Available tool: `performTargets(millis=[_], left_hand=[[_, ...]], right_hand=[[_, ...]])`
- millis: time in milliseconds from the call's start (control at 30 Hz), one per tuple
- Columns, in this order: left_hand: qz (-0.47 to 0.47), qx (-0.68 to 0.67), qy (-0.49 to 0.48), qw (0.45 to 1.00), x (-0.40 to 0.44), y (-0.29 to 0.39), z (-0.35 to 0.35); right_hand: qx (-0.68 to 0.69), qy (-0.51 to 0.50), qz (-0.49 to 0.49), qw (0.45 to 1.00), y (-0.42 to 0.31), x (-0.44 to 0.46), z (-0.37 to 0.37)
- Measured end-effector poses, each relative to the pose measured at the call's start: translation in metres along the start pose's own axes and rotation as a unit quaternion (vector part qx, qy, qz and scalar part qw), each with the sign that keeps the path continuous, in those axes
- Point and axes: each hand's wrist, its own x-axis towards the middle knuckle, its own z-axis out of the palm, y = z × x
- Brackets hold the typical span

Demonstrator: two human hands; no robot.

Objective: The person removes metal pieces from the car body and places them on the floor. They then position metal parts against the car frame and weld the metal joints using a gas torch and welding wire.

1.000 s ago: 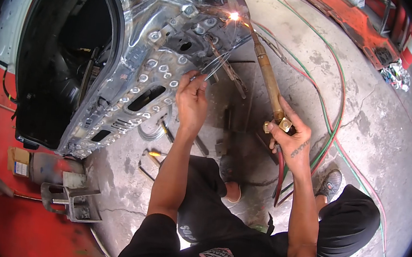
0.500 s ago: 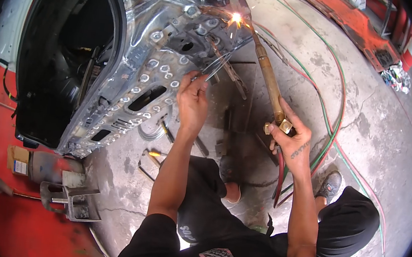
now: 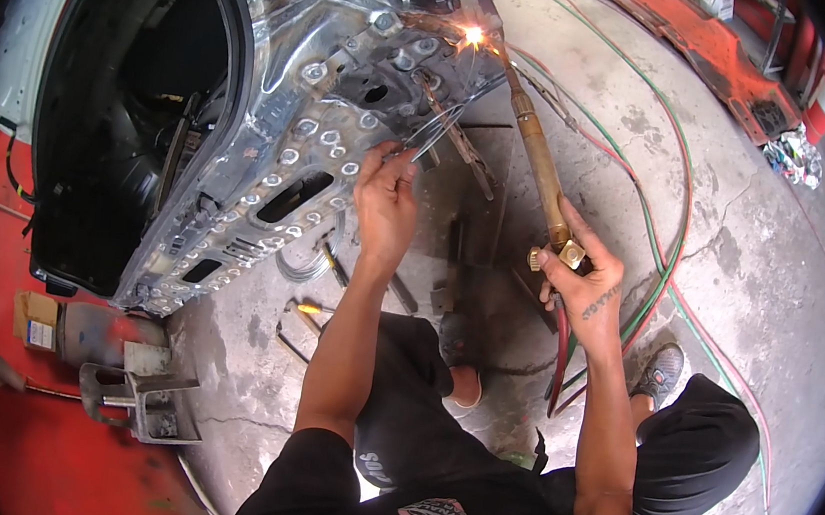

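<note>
My right hand point(image 3: 584, 276) is closed round the valve end of a brass gas welding torch point(image 3: 540, 160). The torch slants up and left, its tip at a bright glowing spot point(image 3: 473, 36) on the far edge of a bare metal car panel point(image 3: 318, 147). Between the fingertips of my left hand point(image 3: 386, 194) is a thin bent metal wire point(image 3: 436, 127), which reaches up toward the glow; glare hides its far end. Locking pliers point(image 3: 455, 136) hang from the panel edge, just beyond the wire.
Red and green hoses point(image 3: 678, 235) curve over the concrete floor on the right. A yellow-handled tool point(image 3: 310, 308) and a wire coil point(image 3: 301, 264) lie below the panel. A metal clamp-like bracket point(image 3: 150, 406) is at lower left. An orange metal part point(image 3: 700, 57) lies at upper right.
Fewer sparks fly from the glowing spot now. Both hands, the torch and the wire stay in nearly the same place.
</note>
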Motion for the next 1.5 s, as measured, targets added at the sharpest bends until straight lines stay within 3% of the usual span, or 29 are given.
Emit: performTargets(millis=[1500], left_hand=[[0.012,-0.001,-0.001,1.0,0.0011,-0.003,0.0018]], right_hand=[[0.014,0.003,0.009,1.0,0.0,-0.0007,0.0009]])
